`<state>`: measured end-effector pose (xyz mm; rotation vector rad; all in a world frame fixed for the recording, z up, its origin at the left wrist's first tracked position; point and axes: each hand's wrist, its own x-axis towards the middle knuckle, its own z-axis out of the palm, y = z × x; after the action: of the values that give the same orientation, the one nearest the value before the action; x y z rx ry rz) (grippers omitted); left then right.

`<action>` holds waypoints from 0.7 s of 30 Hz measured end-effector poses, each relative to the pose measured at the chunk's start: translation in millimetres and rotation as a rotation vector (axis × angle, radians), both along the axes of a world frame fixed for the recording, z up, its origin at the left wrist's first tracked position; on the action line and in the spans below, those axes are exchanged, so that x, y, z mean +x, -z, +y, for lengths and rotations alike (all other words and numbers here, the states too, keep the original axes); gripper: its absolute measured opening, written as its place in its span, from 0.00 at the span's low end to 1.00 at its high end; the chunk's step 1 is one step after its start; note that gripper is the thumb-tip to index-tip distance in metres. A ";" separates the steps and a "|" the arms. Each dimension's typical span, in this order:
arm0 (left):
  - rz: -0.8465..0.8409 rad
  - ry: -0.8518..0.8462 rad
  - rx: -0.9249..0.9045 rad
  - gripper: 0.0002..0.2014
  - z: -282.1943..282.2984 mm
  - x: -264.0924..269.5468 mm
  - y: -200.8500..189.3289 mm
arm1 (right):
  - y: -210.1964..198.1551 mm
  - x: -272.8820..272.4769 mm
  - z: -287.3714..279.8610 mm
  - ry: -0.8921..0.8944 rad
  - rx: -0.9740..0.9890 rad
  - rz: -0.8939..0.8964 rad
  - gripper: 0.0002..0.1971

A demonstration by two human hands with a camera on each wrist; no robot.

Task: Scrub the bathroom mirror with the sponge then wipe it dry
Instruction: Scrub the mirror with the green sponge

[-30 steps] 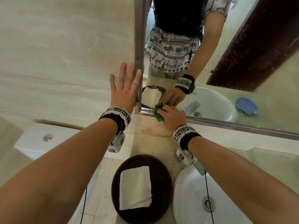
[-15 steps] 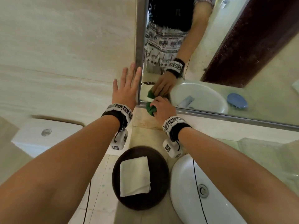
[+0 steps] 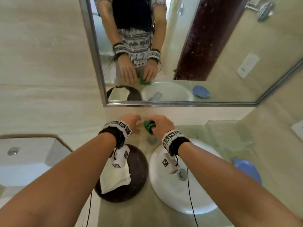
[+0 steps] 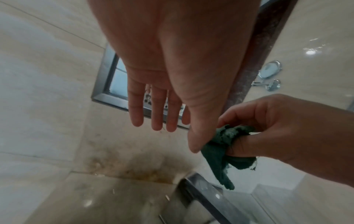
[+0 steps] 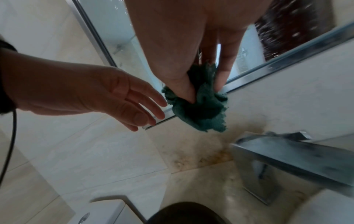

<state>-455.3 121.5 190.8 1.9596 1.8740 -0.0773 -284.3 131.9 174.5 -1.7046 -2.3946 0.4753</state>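
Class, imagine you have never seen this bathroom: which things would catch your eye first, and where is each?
The crumpled green sponge stands out, pinched in the right hand just below the steel-framed wall mirror, with the open left hand beside it. Nearer the viewer, a folded white cloth lies on a round dark brown tray, left of the white round basin.

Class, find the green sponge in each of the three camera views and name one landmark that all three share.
Head: green sponge upper centre, gripped in the right hand, below the mirror's bottom frame.
Left wrist: sponge right of centre, bunched in that hand's fingers.
Right wrist: sponge at centre, hanging from the fingers.
Shared landmark: the mirror's metal frame.
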 end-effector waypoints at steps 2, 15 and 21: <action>-0.018 0.025 -0.010 0.33 -7.2 25.6 6.1 | 2.8 30.3 -12.0 0.017 -0.018 -0.008 0.17; -0.077 0.067 -0.179 0.32 -81.6 216.6 63.7 | 65.0 260.5 -121.7 0.162 -0.156 -0.026 0.16; -0.052 0.057 -0.223 0.30 -118.6 294.3 97.6 | 105.3 358.9 -165.5 0.276 -0.247 -0.020 0.15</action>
<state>-161.0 2.9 93.2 1.8443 1.6979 -0.2390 74.7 -33.6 69.1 -2.1111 -2.1377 0.7357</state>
